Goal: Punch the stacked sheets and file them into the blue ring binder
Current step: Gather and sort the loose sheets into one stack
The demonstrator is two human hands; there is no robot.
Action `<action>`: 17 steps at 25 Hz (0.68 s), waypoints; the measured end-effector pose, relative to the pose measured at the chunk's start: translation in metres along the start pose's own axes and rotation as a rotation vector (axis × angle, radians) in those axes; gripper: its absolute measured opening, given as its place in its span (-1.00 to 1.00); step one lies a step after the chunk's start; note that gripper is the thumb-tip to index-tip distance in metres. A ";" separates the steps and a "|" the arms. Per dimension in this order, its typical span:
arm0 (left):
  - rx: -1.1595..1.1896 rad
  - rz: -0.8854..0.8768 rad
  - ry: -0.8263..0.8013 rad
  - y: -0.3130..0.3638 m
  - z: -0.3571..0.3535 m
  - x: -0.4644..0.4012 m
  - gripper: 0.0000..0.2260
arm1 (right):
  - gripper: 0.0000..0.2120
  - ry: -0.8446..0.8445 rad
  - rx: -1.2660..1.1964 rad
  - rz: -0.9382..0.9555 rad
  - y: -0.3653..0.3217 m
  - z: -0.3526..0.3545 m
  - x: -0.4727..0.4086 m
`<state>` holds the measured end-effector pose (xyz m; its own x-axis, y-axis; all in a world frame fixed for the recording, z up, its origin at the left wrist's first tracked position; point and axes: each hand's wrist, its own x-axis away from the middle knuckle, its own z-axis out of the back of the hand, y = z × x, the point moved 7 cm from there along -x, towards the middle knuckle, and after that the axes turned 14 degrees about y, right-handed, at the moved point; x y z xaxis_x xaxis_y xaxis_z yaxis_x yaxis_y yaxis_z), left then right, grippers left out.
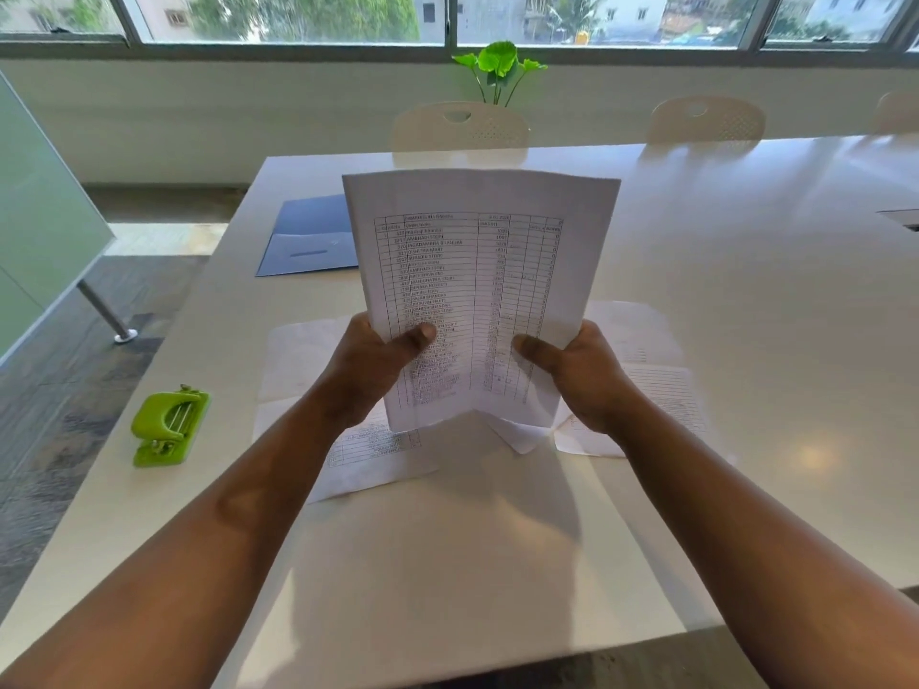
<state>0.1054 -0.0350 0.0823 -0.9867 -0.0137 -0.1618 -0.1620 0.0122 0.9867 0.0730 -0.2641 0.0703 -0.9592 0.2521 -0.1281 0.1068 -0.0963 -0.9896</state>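
Note:
I hold a stack of printed sheets [477,271] upright above the white table [746,340], the pages bowed along the middle. My left hand [373,370] grips the stack's lower left edge, thumb on the front page. On the lower right edge sits my right hand [582,375], thumb pressed on the print. More loose sheets [303,360] lie flat on the table beneath and beside my hands. The blue binder [308,241] lies open flat behind the stack, at the table's far left, partly hidden by the paper. A green hole punch [169,425] stands at the left edge of the table.
Two pale chairs [460,126] [706,119] stand at the table's far side, with a green plant [497,67] under the window. A frosted glass panel [40,211] on a metal leg stands to the left on the floor. A dark cable slot [902,218] sits at the right.

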 end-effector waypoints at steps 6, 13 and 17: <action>0.061 0.053 -0.045 -0.001 0.001 0.000 -0.84 | -0.86 0.010 -0.019 -0.013 -0.004 -0.002 0.001; -0.212 0.246 -0.005 -0.035 0.017 0.002 -0.86 | -0.81 -0.037 0.155 -0.051 0.000 -0.003 -0.005; -0.346 0.306 0.125 -0.060 0.038 0.004 -0.83 | -0.76 -0.039 0.187 -0.147 0.025 0.002 -0.005</action>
<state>0.1110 0.0024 0.0224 -0.9761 -0.1814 0.1194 0.1704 -0.2985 0.9391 0.0799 -0.2699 0.0467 -0.9706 0.2397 0.0225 -0.0814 -0.2384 -0.9678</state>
